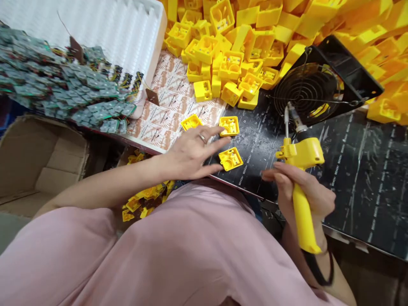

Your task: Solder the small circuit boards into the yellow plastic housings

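Here's your left hand (191,153), fingers spread and apart, reaching over the near edge of the bench (266,127). Its fingertips come down at the upper case (234,126), the thumb tip right beside the lower case (234,159); whether either is pressed, I can't tell. Both lie open side up, the lower one closer to the near edge, and a third case (190,122) peeks out beyond your knuckles.

And over to your right hand (318,197): fingers wrapped around the handle of the yellow soldering gun (306,153), its tip and feed tube pointing away from you, toward the fan (350,70). To do this well, I'd steady a case by its outer walls, fingers clear of the inside, and bring the tip in from the side away from that thumb. Mind the fan grille; tip and wires overlap in this view.

Now the surface: dark and scuffed, with patterned paper (178,85) toward the left. A heap of yellow housings (231,66) crowds the far edge. At the left end, circuit boards (92,93) spill over a white foam tray (127,25), and below it a cardboard box (60,165) gapes open.
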Demonstrator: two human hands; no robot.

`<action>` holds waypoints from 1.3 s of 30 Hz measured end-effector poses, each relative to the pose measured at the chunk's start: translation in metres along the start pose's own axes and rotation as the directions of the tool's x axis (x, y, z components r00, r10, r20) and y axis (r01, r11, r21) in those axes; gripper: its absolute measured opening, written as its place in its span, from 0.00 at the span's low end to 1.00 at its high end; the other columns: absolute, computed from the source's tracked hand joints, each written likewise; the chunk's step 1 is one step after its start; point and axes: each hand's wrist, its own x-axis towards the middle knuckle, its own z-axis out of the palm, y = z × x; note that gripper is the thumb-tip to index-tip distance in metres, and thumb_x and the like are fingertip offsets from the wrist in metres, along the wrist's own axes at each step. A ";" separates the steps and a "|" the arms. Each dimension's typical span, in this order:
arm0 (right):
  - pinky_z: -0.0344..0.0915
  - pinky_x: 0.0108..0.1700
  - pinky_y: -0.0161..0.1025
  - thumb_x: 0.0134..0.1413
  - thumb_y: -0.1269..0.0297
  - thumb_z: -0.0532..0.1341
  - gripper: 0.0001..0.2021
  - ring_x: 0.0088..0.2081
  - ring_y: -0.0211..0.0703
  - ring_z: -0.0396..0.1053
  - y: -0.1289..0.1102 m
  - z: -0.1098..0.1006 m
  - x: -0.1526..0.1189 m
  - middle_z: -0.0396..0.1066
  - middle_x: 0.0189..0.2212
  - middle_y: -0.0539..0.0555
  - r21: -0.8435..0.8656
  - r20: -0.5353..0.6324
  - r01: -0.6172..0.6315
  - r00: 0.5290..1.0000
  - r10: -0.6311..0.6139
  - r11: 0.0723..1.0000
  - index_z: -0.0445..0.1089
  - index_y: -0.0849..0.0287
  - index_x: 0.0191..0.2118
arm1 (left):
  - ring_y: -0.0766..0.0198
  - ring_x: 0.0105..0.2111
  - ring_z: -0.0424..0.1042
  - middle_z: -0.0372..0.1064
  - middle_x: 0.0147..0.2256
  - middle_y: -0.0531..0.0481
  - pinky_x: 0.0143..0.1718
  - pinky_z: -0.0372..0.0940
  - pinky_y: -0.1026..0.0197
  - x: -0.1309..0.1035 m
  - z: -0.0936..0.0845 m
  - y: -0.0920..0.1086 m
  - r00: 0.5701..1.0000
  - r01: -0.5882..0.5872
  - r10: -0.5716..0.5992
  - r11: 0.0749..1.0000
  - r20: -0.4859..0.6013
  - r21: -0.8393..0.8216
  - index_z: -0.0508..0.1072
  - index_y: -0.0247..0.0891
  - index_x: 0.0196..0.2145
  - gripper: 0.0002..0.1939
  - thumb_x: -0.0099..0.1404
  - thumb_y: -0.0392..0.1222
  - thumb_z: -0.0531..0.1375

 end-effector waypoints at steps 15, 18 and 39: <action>0.75 0.52 0.49 0.68 0.63 0.66 0.23 0.50 0.52 0.78 0.008 0.017 0.012 0.77 0.51 0.57 -0.028 0.299 0.160 0.943 -0.145 0.987 0.62 0.51 0.64 | 0.45 0.42 0.77 0.79 0.39 0.38 0.52 0.68 0.43 0.034 -0.020 0.000 0.933 0.067 -0.087 0.995 0.349 0.069 0.68 0.33 0.69 0.41 0.72 0.68 0.56; 0.73 0.56 0.55 0.62 0.55 0.71 0.30 0.56 0.59 0.76 0.012 0.007 0.007 0.74 0.59 0.61 -0.116 0.212 0.143 0.970 -0.116 0.983 0.61 0.51 0.65 | 0.50 0.47 0.78 0.80 0.47 0.37 0.51 0.70 0.50 0.025 -0.028 0.001 0.955 -0.015 0.054 0.991 0.291 -0.136 0.59 0.33 0.73 0.36 0.76 0.56 0.54; 0.76 0.55 0.54 0.64 0.56 0.71 0.31 0.53 0.57 0.78 0.016 0.028 0.010 0.77 0.52 0.61 -0.028 0.242 0.257 0.940 -0.243 0.966 0.60 0.54 0.66 | 0.41 0.66 0.65 0.61 0.71 0.36 0.65 0.61 0.42 -0.018 -0.008 -0.022 0.969 0.227 -0.238 0.964 0.066 0.142 0.62 0.40 0.71 0.38 0.73 0.65 0.56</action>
